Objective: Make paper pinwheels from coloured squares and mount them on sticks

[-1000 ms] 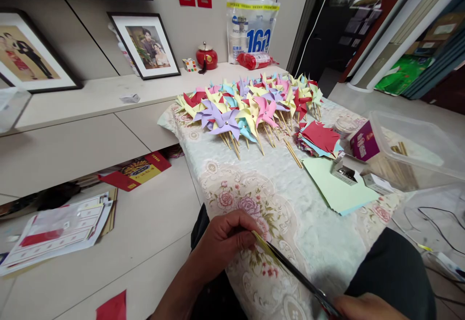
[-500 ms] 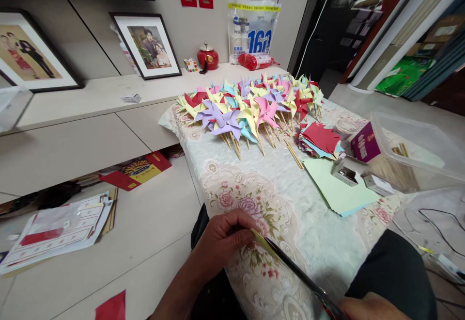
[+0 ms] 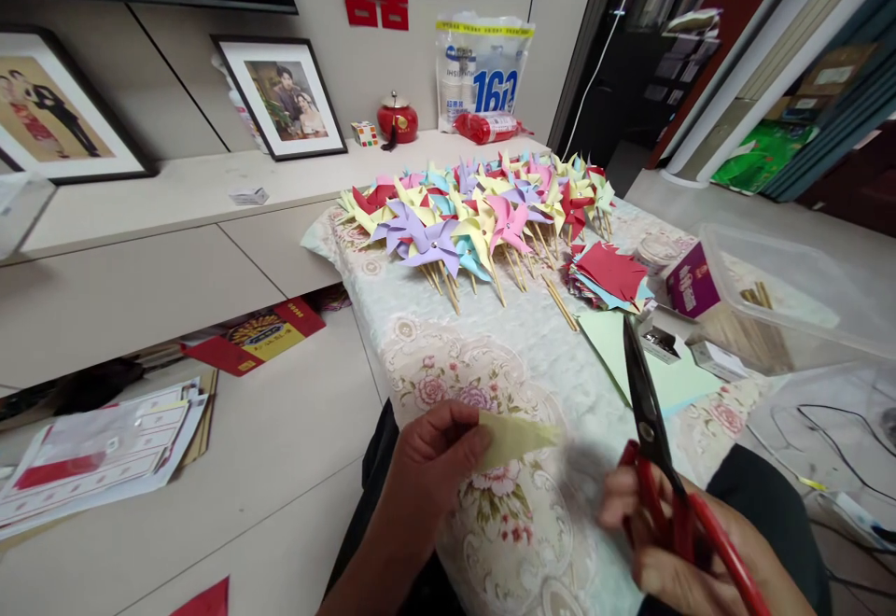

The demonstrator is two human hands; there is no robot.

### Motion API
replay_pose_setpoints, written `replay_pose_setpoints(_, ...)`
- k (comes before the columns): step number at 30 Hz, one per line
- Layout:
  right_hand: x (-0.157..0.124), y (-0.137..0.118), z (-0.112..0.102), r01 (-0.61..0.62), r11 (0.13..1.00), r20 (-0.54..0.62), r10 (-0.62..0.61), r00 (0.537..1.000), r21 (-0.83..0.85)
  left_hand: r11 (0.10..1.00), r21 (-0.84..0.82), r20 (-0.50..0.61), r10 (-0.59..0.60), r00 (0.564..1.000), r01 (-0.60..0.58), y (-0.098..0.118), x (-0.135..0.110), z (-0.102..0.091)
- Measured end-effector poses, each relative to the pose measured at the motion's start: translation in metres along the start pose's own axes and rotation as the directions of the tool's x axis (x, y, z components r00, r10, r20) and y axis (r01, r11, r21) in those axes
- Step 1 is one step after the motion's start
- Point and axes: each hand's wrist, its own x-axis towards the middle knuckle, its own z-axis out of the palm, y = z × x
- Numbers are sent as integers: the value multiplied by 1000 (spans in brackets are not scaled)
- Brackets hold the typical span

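Observation:
My left hand (image 3: 434,467) pinches a small yellow paper piece (image 3: 514,437) just above the near edge of the flowered tablecloth (image 3: 532,355). My right hand (image 3: 672,541) grips red-handled scissors (image 3: 654,439), their dark blades closed and pointing up and away, apart from the paper. Farther along the table lies a heap of coloured paper pinwheels (image 3: 476,210) on wooden sticks. To their right sit a stack of cut red and blue paper squares (image 3: 609,273) and pale green paper sheets (image 3: 665,369).
A clear plastic box (image 3: 791,303) with wooden sticks, a purple carton (image 3: 690,285) and small boxes (image 3: 662,343) stand at the right. A low cabinet (image 3: 175,224) with framed photos (image 3: 284,98) runs along the left. Papers (image 3: 98,448) lie on the floor.
The scissors have come off the yellow paper and swung upright to the right. My left hand has lifted the paper slightly. The view has tilted down a little.

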Motion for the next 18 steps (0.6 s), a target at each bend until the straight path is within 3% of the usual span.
replay_pose_setpoints(2, 11, -5, 14, 83, 995, -141, -76, 987, 47, 988, -134, -21, -83, 996, 79, -7, -2, 12)
replay_pose_setpoints(4, 20, -9, 29, 116, 986, -181, -93, 979, 121, 968, -202, 15, -149, 989, 149, -11, -4, 22)
replay_pose_setpoints(7, 31, -15, 49, 122, 976, -179, -89, 980, 182, 946, -254, 46, -196, 980, 201, -12, -7, 30)
replay_pose_setpoints(13, 43, -25, 70, 3, 975, -166, 35, 986, 224, 894, -378, 72, -231, 970, 241, -9, -15, 37)
replay_pose_setpoints(16, 46, -23, 70, -25, 969, -180, 72, 981, 246, 903, -344, 114, -231, 966, 256, -12, -16, 33)
replay_pose_setpoints(18, 47, -22, 67, -64, 951, -149, 113, 982, 304, 949, -253, 134, -159, 978, 189, -13, -13, 25)
